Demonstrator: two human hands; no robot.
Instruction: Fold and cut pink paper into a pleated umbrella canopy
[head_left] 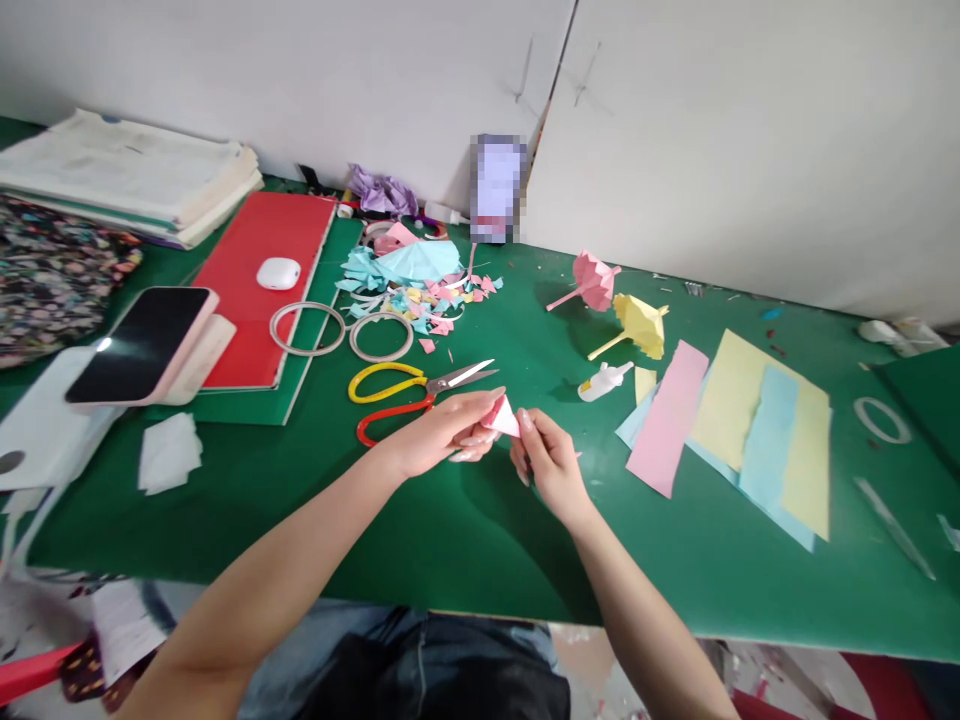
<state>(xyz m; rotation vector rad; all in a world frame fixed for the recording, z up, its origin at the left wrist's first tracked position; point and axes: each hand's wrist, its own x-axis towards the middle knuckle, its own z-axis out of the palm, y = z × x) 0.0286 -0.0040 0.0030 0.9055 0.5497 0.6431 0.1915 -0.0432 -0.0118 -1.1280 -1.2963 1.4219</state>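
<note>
A small folded pink and white paper piece (pixel 502 417) is held between my two hands above the green table. My left hand (pixel 459 428) pinches its left side, thumb on top. The fingertips of my right hand (pixel 546 452) close on its right corner. Scissors (pixel 429 387) with one yellow and one red handle lie open just beyond my left hand. Past my right hand lie a small white glue bottle (pixel 604 382), a yellow folded paper umbrella (pixel 640 326) and a pink one (pixel 594 281).
Coloured paper sheets (pixel 772 430) and a pink strip (pixel 670 418) lie at the right. Paper scraps (pixel 420 300), tape rings (pixel 381 337) and a propped phone (pixel 497 188) stand behind. At the left are a red folder (pixel 259 240) and another phone (pixel 142 345).
</note>
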